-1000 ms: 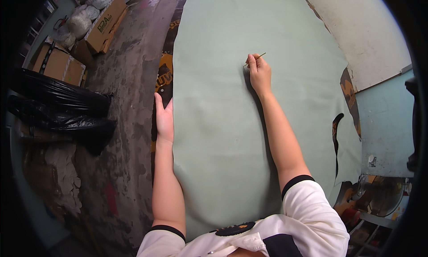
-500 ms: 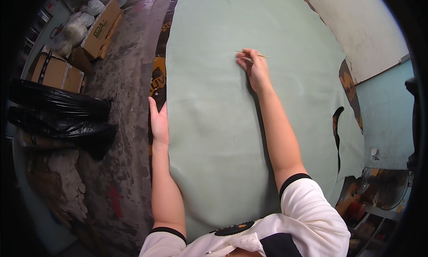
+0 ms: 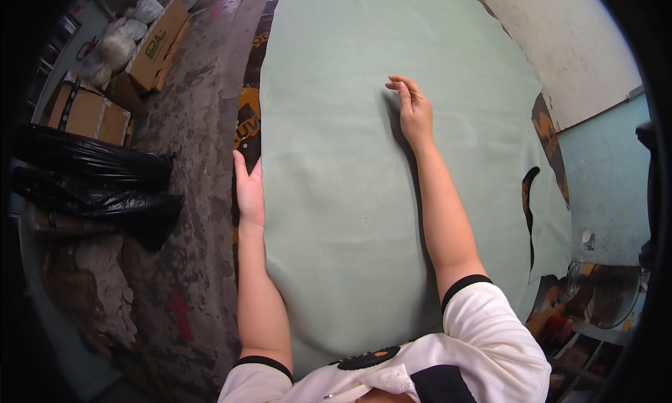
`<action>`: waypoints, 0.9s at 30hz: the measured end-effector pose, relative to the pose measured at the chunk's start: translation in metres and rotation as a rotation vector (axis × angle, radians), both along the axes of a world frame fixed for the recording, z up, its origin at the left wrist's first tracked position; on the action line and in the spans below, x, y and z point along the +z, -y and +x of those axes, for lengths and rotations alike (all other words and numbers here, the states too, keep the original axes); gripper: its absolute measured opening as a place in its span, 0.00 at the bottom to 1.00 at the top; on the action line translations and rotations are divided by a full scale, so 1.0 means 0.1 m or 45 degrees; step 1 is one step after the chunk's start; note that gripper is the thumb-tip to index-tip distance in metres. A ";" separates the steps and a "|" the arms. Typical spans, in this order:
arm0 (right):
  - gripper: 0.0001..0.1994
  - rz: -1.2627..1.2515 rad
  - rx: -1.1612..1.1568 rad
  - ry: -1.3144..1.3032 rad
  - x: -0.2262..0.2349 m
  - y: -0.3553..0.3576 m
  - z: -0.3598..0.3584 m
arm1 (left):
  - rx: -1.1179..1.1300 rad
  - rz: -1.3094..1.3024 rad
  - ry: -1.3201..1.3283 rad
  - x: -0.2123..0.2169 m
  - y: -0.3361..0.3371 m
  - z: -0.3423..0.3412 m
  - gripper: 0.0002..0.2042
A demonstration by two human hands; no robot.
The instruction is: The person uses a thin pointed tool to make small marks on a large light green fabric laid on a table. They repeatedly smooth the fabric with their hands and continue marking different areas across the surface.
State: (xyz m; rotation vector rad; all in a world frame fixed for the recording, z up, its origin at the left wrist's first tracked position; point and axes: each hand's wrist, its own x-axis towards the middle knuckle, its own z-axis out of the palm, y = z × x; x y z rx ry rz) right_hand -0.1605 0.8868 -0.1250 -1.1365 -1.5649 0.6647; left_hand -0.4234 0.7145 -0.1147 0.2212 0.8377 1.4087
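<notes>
A large pale green sheet, which looks like a leather hide, covers the table in front of me. Above its middle, my right hand pinches a thin yellowish stick, like a slim marking pen; whether the tip touches the sheet cannot be seen. My left hand rests at the sheet's left edge, thumb spread away from the fingers. The fingertips are partly hidden by that edge. A dark curved slit opens in the sheet near its right side.
Left of the table, the grey stained floor holds black plastic-wrapped rolls and cardboard boxes. A white board lies far right. Near right stand a fan and a shelf with small items.
My right hand has moved a little to the right with the thin stick, its fingers turned more inward. My left hand and the sheet stay practically still.
</notes>
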 end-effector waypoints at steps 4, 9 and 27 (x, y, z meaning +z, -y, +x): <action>0.13 0.176 0.087 0.523 -0.02 0.08 -0.07 | 0.004 -0.026 0.014 0.01 0.00 0.01 0.44; 0.12 0.530 -0.166 0.774 -0.08 0.15 -0.15 | 0.000 0.007 0.018 -0.02 -0.01 0.00 0.43; 0.24 -0.100 0.000 0.147 -0.06 0.01 0.07 | -0.001 0.004 0.020 -0.05 -0.01 -0.03 0.42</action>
